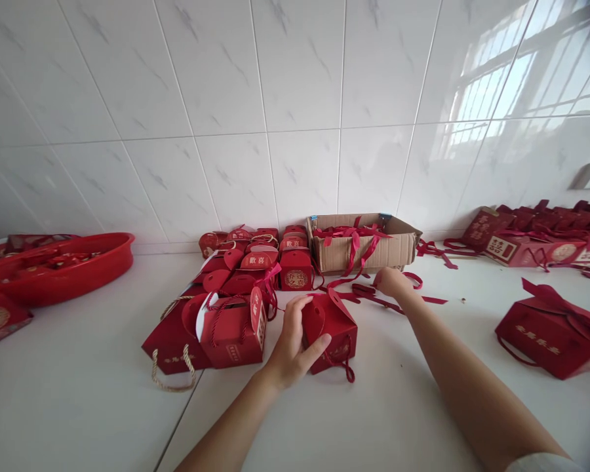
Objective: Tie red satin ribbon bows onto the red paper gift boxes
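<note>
A small red gift box (337, 324) stands in front of me, with a red cord hanging down its near side. My left hand (295, 341) is wrapped round its left side, thumb on the near face and fingers behind. Farther back and to the right, my right hand (392, 283) is closed at a dark red ribbon (368, 293) lying on the table; its fingertips are partly hidden. Just behind that hand, a cardboard box (364, 252) holds a heap of red ribbons, some trailing over its front edge.
Several red gift boxes (233, 328) crowd together on the left. At far left stands a red plastic basin (103, 265) with red items inside. Ribbon-tied boxes (555, 246) line the back right, and one tied box (545, 331) sits nearer. A tiled wall (305, 98) closes the back.
</note>
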Demonstrator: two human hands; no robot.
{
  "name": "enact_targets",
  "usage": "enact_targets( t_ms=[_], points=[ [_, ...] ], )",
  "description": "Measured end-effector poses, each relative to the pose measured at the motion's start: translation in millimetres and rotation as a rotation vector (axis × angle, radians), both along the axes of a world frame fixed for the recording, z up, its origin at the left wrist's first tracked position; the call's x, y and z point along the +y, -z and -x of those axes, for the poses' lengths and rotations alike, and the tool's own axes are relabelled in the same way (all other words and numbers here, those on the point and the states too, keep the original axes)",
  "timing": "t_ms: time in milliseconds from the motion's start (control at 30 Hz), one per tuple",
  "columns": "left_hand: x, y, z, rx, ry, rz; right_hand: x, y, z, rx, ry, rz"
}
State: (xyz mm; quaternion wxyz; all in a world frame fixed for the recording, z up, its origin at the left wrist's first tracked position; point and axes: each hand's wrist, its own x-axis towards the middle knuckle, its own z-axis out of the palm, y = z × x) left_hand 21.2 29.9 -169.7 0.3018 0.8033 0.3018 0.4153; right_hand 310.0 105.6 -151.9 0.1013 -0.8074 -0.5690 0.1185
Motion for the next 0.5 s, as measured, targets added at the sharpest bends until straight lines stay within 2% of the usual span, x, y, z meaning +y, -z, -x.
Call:
enact_targets(
  t_ms=[100,233,267,300,333,400,500],
  points=[
    [-0.9,-0.8,0.8,0.007,-0.021,-0.010,-8.5,-27.9,-0.9,0.059,-0.050,-0.084],
    [-2.8,-1.9,0.8,0.052,-0.008,0.011,-33.9,-72.3,8.0,0.171,-0.202,-0.203],
    [-3.0,-1.9,0.6,0.050,0.001,0.016,-42.1,-81.6,12.8,0.224,-0.269,-0.224],
    [-3.1,-1.8,0.5,0.045,0.010,0.019,-50.2,-89.5,18.4,0.342,-0.405,-0.228],
    [-3.1,-1.7,0.4,0.035,0.020,0.021,-57.9,-96.0,24.6,0.441,-0.518,-0.192],
    [-2.8,-1.7,0.6,0.017,0.043,0.020,-70.6,-104.5,37.1,0.555,-0.653,-0.090],
    [-2.7,-3.1,1.9,-0.008,0.090,-0.001,-81.2,-109.0,51.2,0.554,-0.709,0.037]
  ],
)
